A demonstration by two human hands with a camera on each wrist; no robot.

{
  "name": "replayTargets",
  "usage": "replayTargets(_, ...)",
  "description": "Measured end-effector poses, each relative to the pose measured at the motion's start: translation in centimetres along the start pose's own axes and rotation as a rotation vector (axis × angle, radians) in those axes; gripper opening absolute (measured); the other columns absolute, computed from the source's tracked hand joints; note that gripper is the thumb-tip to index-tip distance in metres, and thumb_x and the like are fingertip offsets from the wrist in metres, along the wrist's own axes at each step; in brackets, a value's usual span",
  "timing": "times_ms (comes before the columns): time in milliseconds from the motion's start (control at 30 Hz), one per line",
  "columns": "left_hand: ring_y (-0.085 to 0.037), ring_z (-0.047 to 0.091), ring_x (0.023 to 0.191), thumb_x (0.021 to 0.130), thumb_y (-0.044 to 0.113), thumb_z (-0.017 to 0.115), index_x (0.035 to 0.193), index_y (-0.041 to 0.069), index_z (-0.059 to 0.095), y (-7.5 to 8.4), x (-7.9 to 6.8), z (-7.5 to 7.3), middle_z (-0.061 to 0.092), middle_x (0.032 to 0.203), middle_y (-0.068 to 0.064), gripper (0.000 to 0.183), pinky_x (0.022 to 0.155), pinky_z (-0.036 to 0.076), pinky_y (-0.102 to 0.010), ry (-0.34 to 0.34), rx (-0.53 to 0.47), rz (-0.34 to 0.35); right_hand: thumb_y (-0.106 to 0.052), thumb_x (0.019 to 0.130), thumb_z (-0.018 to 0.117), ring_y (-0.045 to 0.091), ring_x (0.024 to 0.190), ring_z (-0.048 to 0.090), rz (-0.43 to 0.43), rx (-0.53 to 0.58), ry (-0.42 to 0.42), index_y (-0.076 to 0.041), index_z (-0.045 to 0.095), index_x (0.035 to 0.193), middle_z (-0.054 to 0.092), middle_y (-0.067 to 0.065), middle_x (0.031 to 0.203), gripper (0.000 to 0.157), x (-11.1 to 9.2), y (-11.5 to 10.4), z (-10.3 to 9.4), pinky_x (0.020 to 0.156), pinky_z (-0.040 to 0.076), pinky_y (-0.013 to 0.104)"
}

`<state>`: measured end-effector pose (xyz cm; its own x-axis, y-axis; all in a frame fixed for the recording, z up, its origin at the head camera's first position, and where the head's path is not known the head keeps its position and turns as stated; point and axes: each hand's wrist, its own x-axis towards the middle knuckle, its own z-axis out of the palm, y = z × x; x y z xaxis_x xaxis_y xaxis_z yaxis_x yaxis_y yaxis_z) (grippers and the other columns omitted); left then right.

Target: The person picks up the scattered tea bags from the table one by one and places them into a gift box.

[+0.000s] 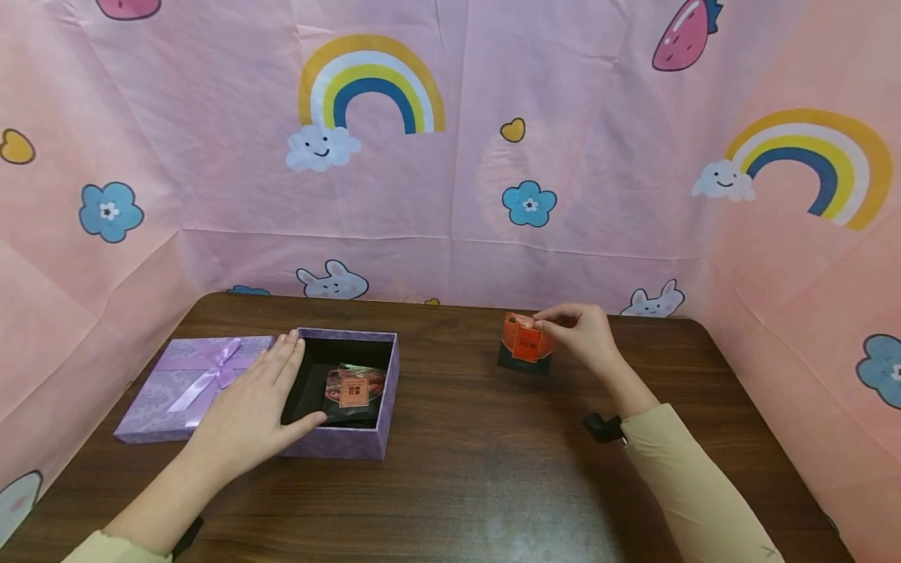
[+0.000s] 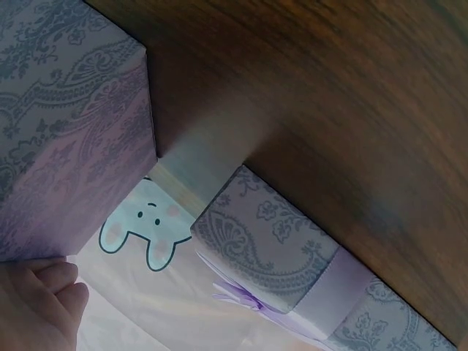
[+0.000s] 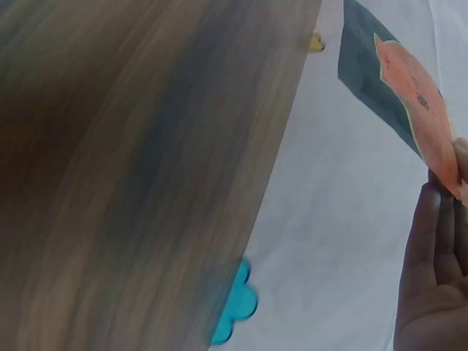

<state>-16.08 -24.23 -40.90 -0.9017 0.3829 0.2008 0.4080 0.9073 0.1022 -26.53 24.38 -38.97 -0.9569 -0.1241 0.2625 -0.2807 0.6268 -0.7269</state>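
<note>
My right hand pinches an orange and black sachet by its top right corner, thumb and fingers together. In the right wrist view the sachet stands out from the fingertips at a slant. My left hand rests with straight fingers on the left side of an uncovered purple gift box. The thumb reaches across the box's front edge. Inside the box, toward the right, lie dark sachets with an orange label on top; the hand hides part of the black interior.
A purple patterned lid with a lilac ribbon bow lies left of the box, partly behind the left hand. Everything stands on a brown wooden table. A pink printed cloth hangs behind its back edge and along both sides.
</note>
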Motion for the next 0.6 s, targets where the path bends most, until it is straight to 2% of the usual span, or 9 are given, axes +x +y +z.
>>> replayTargets(367, -0.046, 0.027, 0.161, 0.096, 0.069, 0.063, 0.166, -0.006, 0.021, 0.0, 0.0, 0.0, 0.021, 0.175, -0.027, 0.111, 0.135, 0.021, -0.055, 0.001, -0.005, -0.008, -0.012, 0.096, 0.080, 0.015, 0.080, 0.072, -0.065, 0.084, -0.029, -0.007, 0.085, 0.106, 0.082, 0.016, 0.100, 0.012, 1.5, -3.9, 2.9, 0.066, 0.056, 0.024)
replayTargets(600, -0.047, 0.028, 0.160, 0.095, 0.068, 0.064, 0.166, -0.006, 0.023, 0.1, 0.1, 0.1, 0.023, 0.174, -0.028, 0.111, 0.132, 0.027, -0.058, 0.005, -0.004, -0.006, -0.012, 0.096, 0.080, 0.012, 0.077, 0.072, -0.110, 0.150, -0.055, -0.008, 0.085, 0.104, 0.083, 0.014, 0.096, 0.011, 2.5, -6.3, 4.7, 0.066, 0.058, 0.025)
